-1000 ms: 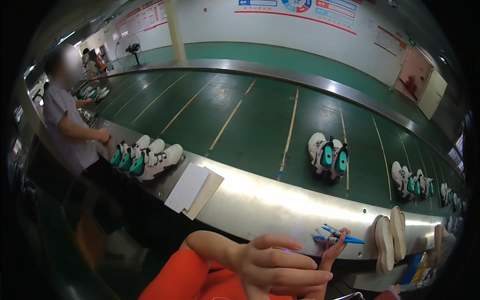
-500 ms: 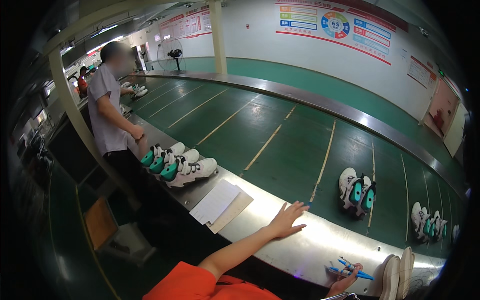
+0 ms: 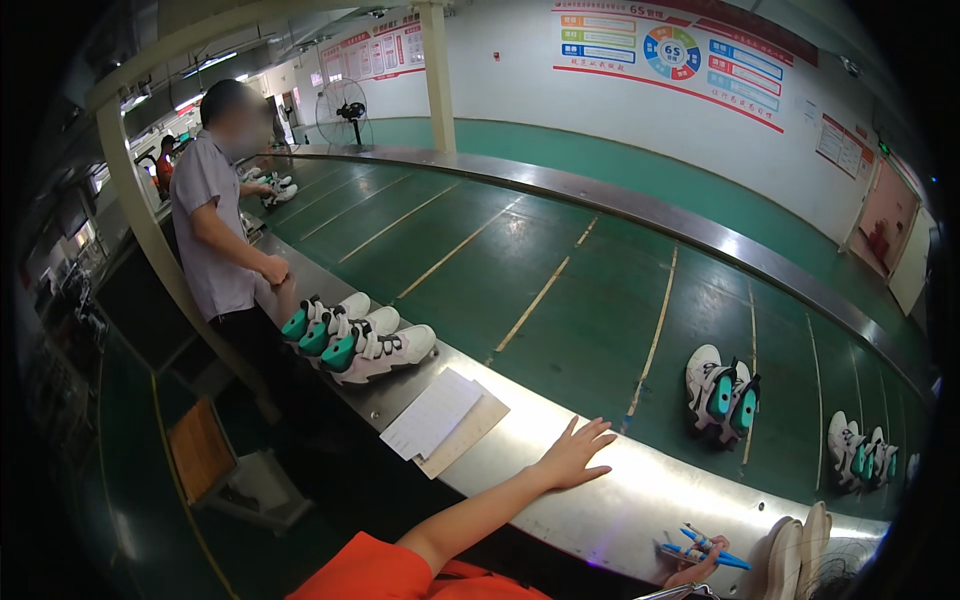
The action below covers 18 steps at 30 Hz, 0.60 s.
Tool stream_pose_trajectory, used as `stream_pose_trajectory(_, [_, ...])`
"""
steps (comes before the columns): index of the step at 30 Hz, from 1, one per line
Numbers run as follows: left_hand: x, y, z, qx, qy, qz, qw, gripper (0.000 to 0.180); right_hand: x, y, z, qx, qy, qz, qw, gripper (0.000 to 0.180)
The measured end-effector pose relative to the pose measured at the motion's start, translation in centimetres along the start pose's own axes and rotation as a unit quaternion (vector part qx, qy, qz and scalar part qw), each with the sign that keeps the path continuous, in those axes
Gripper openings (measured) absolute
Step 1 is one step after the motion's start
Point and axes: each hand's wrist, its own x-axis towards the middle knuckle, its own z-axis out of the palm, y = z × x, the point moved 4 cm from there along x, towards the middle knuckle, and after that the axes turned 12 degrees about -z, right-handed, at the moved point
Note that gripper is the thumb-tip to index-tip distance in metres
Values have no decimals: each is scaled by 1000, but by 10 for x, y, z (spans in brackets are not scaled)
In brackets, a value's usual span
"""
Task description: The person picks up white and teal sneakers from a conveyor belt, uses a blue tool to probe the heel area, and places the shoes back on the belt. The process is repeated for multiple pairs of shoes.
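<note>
My left hand lies palm down on the steel ledge, fingers spread toward the belt's edge, with nothing in it. My right hand, partly cut off by the lower edge, has its fingers closed round slim blue pens. Beside it, at the lower right, stand pale shoe soles or insoles. On the green conveyor belt a pair of white sneakers with teal heel inserts sits beyond my hands. White paper sheets rest on the ledge left of my left hand.
Several similar sneakers line the ledge at left, near a standing co-worker. More sneakers ride the belt at far right. A stool stands at lower left, and a fan at the back.
The belt's lines and the sneakers on it have shifted slightly right. My left hand stays spread on the ledge, a little lower in view. My right hand keeps its hold on the pens.
</note>
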Motion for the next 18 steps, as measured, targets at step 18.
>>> stream_pose_trajectory(18, [0, -6, 2, 10, -1, 5, 1000, 55, 0, 11, 1, 43, -18, -15, 999, 25])
